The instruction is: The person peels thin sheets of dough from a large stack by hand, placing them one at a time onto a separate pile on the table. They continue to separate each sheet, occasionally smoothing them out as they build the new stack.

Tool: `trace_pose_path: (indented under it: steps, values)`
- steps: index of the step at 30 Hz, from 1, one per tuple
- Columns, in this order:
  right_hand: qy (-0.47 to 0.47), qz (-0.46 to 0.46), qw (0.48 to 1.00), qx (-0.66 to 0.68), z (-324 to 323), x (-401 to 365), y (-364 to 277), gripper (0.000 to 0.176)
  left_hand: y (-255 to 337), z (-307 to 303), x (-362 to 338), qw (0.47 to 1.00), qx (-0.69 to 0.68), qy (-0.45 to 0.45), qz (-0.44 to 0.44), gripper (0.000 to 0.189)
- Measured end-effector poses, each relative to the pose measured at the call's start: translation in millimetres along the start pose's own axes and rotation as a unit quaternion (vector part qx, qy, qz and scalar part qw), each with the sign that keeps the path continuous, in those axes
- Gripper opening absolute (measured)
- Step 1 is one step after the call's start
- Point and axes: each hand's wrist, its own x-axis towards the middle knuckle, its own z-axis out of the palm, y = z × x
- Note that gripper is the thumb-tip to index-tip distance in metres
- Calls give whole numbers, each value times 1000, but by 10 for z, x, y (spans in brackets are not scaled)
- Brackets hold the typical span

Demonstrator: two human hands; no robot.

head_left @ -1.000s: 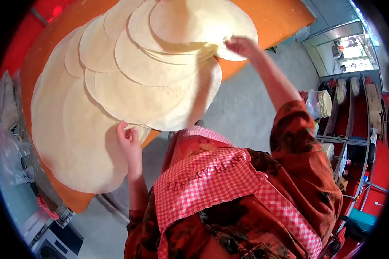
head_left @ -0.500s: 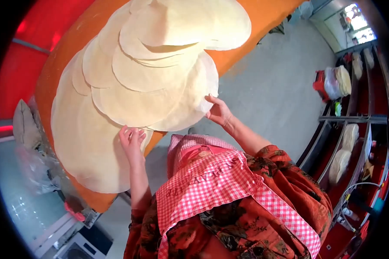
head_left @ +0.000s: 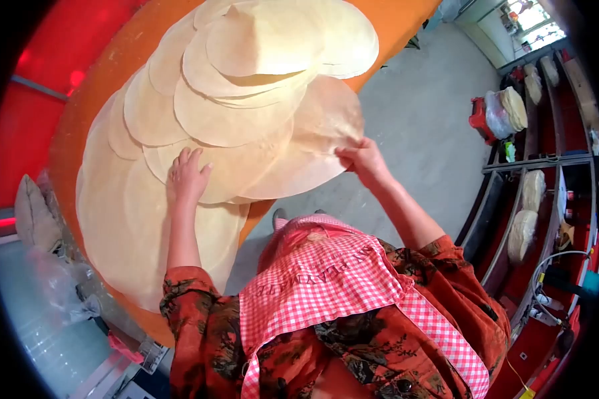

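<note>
Thin, round, pale yellow sheets (head_left: 233, 110) lie overlapping on an orange table (head_left: 86, 100). My right hand (head_left: 366, 161) pinches the edge of a translucent sheet (head_left: 326, 116) at the right side of the pile, and that sheet is pulled out past the table's edge, wrinkled near the fingers. My left hand (head_left: 190, 176) rests with fingers spread on the sheets near the lower middle of the pile. Below it, more large sheets (head_left: 133, 226) hang over the near side of the table.
Shelves (head_left: 546, 163) on the right hold bagged stacks of round sheets (head_left: 522, 236). A red stool (head_left: 479, 121) bears another wrapped stack (head_left: 506, 112). Clear plastic (head_left: 63, 282) and a grey cushion-like bundle (head_left: 38, 213) are at the left.
My right hand has moved right and closed on the sheet's edge, drawing it outward. My left hand has moved up and left onto the pile, its fingers now spread.
</note>
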Motion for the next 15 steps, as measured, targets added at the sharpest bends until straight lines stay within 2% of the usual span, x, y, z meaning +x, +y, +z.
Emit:
trace_pose_path:
  steps: [3,5,9,10,11,12,13,14,15]
  values:
    - [24,-15,990,-140,-305,-225,-512,11,-135,80,1,1000,-15,16,6,49]
    - [51,-70,978,-188,-250,-505,-1072,17,-159,68,-43,998,-14,51,24,47]
    - [-69,-131,943,-297,233,-666,-2069,22,-181,92,-124,988,-104,100,49,36]
    - [-109,-143,933,-311,420,-625,-2260,23,-64,-21,-139,974,-198,106,13,30]
    - [-150,-155,921,-324,635,-542,-2419,24,94,-132,-176,951,-289,111,-24,24]
    - [-159,-171,900,-369,846,-389,-2549,27,165,-4,-202,893,-429,135,-8,16]
    - [-169,-187,875,-412,1093,-257,-2653,29,188,147,-228,846,-529,61,-7,16]
    - [-152,-207,880,-399,1421,-222,-2758,20,323,11,-294,760,-638,-101,-70,19]
    - [-134,-230,884,-384,1739,-195,-2882,15,434,-33,-346,672,-711,-182,-101,24]
